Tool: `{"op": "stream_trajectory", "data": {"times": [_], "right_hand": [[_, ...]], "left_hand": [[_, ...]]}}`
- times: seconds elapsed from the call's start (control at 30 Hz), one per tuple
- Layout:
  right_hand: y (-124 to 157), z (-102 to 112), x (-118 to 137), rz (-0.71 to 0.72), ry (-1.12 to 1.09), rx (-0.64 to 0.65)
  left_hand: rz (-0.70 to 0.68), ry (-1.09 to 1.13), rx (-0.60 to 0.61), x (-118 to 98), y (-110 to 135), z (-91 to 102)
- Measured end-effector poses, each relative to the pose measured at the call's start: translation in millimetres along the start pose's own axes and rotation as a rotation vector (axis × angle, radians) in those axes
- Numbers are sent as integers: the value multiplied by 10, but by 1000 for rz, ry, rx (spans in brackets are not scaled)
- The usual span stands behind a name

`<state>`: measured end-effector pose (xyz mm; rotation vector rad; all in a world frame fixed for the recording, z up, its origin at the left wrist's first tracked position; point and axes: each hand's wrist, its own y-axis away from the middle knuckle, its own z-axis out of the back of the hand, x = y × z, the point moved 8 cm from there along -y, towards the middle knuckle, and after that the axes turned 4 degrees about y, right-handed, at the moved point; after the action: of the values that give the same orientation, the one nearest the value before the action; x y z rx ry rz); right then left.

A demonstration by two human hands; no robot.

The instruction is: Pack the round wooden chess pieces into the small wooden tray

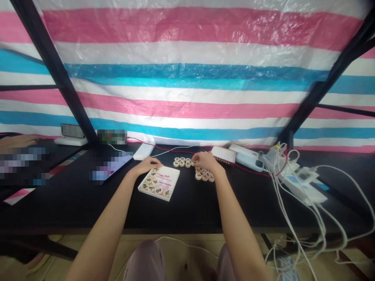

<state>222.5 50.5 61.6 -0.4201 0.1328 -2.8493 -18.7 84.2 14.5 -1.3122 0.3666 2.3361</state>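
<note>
A shallow white box (pixel 174 188) lies on the black table, with Chinese chess pieces (pixel 151 188) along its left and near sides. Pink marks show on its bare floor. My left hand (pixel 147 166) rests over the box's far left corner, fingers closed on a Chinese chess piece (pixel 156 169) there. To the right of the box, my right hand (pixel 207 160) pinches another piece (pixel 193 163) at the end of rows of black-marked pieces (pixel 182 161). Red-marked pieces (pixel 205 175) sit grouped below that hand, partly hidden by the wrist.
A tablet (pixel 113 168) and a white device (pixel 144 149) are at the left. Behind my right hand stand a white box (pixel 223 155) and a phone (pixel 249 159). Power strips with tangled white cables (pixel 304 183) cover the right side. Another person's hand (pixel 20 142) is at far left.
</note>
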Motion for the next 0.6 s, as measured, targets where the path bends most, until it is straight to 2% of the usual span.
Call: {"op": "stream_trajectory", "data": {"times": [0.17, 0.6], "right_hand": [[22, 0, 115, 14, 91, 16], [0, -86, 165, 40, 181, 39]], "left_hand": [[-11, -21, 2, -22, 13, 2], [-19, 4, -12, -53, 32, -1]]}}
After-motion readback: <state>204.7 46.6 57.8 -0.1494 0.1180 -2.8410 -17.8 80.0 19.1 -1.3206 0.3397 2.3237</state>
